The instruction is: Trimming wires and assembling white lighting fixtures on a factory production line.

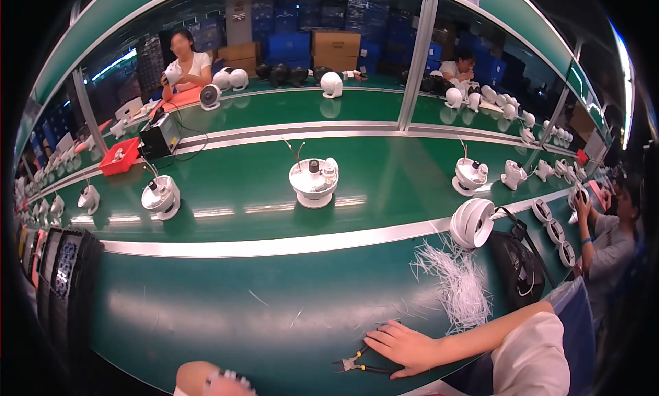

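Right hand [405,346] is laid flat on the green bench [226,307], fingers [379,338] spread and open, gripping nothing; fingertips rest at the handles of small side cutters [355,363], which lie on the bench at the near edge, just left of the hand. The forearm is stretched in from lower right, white sleeve at the elbow. Left hand [206,381] is seen only as a knuckle at the bottom edge w/ a beaded bracelet; its grip can't be told. A heap of white cut ties [456,283] lies just beyond the right hand. On the conveyor, a white fan base [314,181] w/ loose wires is carried mid-belt. A red tray [121,156] w/ small white parts is set far left.
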`<state>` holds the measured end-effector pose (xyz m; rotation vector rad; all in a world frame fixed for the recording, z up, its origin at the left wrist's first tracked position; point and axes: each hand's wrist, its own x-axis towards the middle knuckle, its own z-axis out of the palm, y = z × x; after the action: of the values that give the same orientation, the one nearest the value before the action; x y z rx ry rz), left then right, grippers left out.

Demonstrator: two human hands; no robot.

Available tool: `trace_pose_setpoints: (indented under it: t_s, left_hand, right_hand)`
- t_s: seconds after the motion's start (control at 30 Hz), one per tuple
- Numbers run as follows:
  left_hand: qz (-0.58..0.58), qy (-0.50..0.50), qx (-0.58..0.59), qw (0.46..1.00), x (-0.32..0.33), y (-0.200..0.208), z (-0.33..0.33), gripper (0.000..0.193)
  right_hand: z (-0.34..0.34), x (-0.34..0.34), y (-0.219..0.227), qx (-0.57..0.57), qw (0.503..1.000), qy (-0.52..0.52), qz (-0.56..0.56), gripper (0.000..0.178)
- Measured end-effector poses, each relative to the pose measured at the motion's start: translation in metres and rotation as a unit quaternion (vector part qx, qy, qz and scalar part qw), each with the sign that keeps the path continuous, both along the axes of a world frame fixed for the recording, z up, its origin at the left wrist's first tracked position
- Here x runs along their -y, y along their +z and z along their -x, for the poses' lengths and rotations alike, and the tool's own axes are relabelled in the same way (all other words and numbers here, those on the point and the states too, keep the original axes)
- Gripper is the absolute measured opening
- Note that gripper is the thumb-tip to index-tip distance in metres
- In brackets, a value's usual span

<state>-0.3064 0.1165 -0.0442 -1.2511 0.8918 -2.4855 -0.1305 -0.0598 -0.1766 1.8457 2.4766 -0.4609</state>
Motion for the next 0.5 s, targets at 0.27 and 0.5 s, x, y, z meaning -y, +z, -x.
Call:
trace_pose_setpoints:
  t_s: [0.27, 0.5]
  left_hand:
    - [0.112, 0.008, -0.518, 0.848, -0.090, -0.128, -0.082, 0.062]
    - [0.243, 0.244, -0.563, 0.751, -0.183, -0.113, -0.175, 0.022]
  right_hand:
    - [-0.049, -0.025, 0.008, 0.046, 0.991, 0.118, -0.045, 0.045]
    - [-0.154, -0.138, 0.097, 0.312, 0.924, 0.027, -0.220, 0.017]
